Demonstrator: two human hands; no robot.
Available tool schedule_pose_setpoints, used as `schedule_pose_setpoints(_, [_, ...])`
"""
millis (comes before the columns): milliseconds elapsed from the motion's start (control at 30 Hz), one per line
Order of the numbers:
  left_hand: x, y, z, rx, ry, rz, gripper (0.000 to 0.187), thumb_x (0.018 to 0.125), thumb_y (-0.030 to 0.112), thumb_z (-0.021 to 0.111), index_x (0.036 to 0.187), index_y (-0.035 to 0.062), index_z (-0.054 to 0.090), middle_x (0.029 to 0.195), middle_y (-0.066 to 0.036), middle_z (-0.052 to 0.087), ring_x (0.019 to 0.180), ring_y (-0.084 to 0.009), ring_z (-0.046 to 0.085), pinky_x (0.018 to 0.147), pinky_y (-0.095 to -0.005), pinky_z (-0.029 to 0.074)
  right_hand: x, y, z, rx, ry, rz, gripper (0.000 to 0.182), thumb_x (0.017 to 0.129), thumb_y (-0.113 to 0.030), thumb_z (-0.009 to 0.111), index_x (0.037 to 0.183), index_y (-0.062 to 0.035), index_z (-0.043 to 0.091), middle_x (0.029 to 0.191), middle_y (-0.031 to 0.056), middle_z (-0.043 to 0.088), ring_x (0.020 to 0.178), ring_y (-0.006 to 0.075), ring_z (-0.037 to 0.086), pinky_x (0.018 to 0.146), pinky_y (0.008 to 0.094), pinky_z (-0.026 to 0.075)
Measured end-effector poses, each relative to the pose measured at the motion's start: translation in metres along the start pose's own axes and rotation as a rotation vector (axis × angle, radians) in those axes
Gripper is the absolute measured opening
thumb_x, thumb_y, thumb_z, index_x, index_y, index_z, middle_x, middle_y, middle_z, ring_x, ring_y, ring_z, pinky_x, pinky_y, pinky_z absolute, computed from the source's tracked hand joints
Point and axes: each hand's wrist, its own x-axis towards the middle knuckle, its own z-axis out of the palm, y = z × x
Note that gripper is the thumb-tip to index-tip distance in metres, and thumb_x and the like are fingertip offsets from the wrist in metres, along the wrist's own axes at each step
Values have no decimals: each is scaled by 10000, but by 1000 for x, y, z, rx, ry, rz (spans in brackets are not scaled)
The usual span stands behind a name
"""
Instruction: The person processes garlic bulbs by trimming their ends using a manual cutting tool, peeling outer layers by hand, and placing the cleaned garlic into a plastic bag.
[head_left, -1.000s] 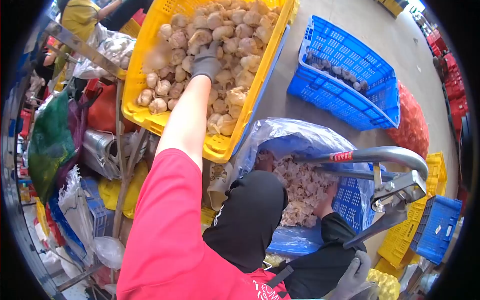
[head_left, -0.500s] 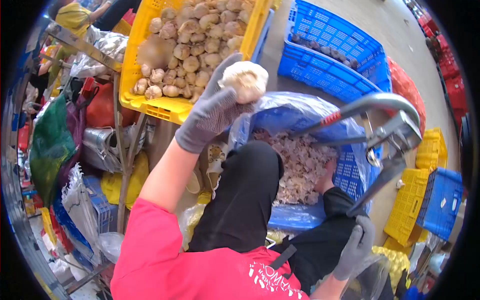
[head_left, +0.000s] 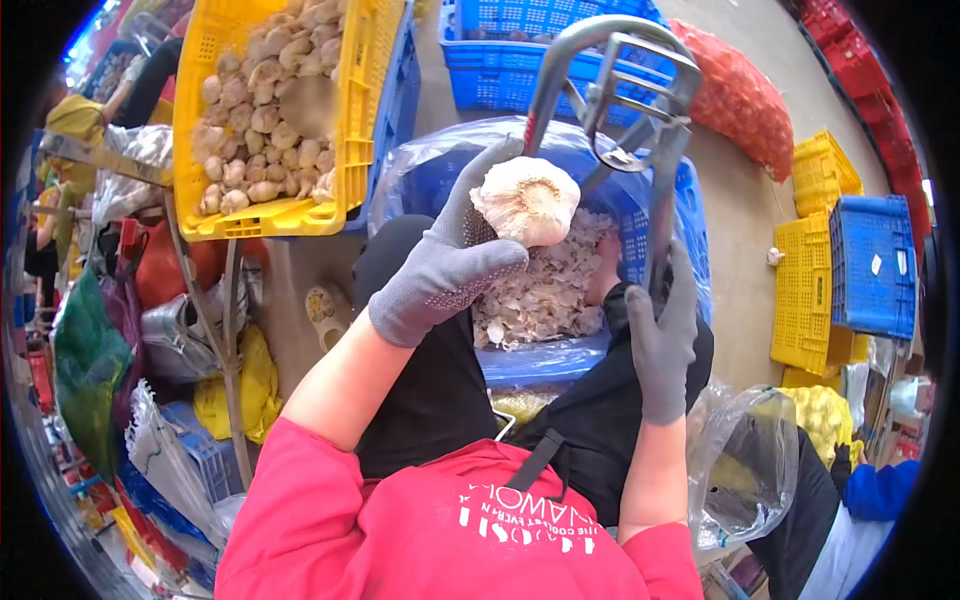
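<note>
A large whitish garlic bulb (head_left: 528, 200) rests in my gloved left hand (head_left: 445, 255), its root side facing up and the thumb and fingers closed around it. Just beyond the bulb rises a grey metal lever cutter (head_left: 620, 85) with a hinged handle and a looped frame. My right hand (head_left: 662, 345), also in a grey glove, is at the lower end of the cutter's handle (head_left: 660, 235). That handle lies between its thumb and outstretched fingers, which are not wrapped around it. Below sits a blue crate (head_left: 690, 215) lined with clear plastic, holding garlic skins and trimmings (head_left: 545, 290).
On the left, a yellow crate (head_left: 355, 110) of garlic bulbs stands on a metal stand. Blue crates (head_left: 500, 80) and a red mesh sack (head_left: 735, 100) lie ahead. Yellow crates (head_left: 802, 285) and a blue crate (head_left: 873, 265) are stacked right. Another person (head_left: 75, 120) is at upper left.
My left hand has brought the garlic bulb inward, close to the cutter. My right hand has risen from beside my thigh to the cutter's handle, its fingers straightening. The view has shifted right.
</note>
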Motion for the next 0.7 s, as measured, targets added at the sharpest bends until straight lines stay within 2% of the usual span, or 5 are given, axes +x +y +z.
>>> schedule_pose_setpoints(100, [-3,-6,10,-3,23,-74,887,775,116,751,1481,84,216,1367,-96,427,1262,-198,444,1064,-341,359,8,19,1,-72,-71,-7,540,873,-94,548,1368,29,371,1356,202,460,1245,296,478,1025,382,374])
schedule_pose_setpoints(267, [2,-23,13,-39,26,-79,872,789,127,743,1482,90,214,1365,-91,430,1253,-193,451,1032,-329,391,9,-3,-23,63,-146,92,464,881,-48,502,1331,22,416,948,78,585,809,139,568,758,277,476])
schedule_pose_setpoints(400, [8,-30,15,-33,43,-182,785,832,135,705,1466,97,243,1353,-85,440,1220,-185,477,969,-304,440,-1,-19,-53,398,-192,265,483,887,-31,478,1364,0,413,981,73,577,768,111,562,715,235,466])
schedule_pose_setpoints(533, [16,-37,18,-114,34,-248,708,864,145,671,1448,99,274,1336,-88,453,1185,-177,499,934,-295,461,3,-61,-82,411,-186,412,541,934,-194,433,1429,-2,326,960,127,581,634,95,555,571,215,479])
schedule_pose_setpoints(700, [25,-40,21,-66,53,-260,671,879,161,652,1439,94,289,1322,-85,465,1175,-172,506,933,-294,459,8,-81,-96,422,-134,467,550,926,-212,439,1420,7,334,944,161,611,603,100,576,521,196,484])
